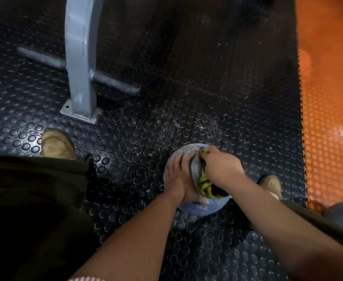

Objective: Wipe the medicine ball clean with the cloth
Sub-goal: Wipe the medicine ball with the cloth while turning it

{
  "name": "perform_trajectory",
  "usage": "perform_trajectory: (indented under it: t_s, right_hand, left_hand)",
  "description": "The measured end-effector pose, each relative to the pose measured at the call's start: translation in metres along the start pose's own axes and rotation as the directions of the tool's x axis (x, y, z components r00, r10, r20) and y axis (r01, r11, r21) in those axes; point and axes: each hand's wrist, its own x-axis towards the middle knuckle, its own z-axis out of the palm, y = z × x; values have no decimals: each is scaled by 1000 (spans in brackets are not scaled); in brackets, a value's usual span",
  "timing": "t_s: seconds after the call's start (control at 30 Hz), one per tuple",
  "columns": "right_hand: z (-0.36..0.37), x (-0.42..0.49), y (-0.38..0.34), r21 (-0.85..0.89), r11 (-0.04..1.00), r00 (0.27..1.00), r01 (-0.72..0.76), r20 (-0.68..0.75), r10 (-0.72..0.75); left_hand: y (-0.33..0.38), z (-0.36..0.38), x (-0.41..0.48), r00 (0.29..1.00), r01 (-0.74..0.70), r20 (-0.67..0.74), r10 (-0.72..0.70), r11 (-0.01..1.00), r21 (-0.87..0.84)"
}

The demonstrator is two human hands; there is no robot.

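One studded black floor mat (207,98) lay under everything, and the pale blue medicine ball (204,205) sat on it between two tan shoes (57,145). The left hand (179,176) pressed flat on the ball, fingers straight; the right hand (220,169) clutched the yellow-green cloth (204,185) against it

Black rubber floor (207,102) here, studded with raised circles, scuffed and dusty; an orange studded strip (328,98) runs down the right edge, catching glare; upper left, a grey metal post (81,57) stands on a base plate (72,112); a grey crossbar (116,83) crosses it low down.
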Motion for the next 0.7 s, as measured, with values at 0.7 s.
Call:
perform_trajectory:
  t_s: [0.7]
  right_hand:
    - [10,-16,-14,139,990,994,-24,-105,38]
  left_hand:
    - [-2,-3,9,1000,21,-6,-21,1000,1]
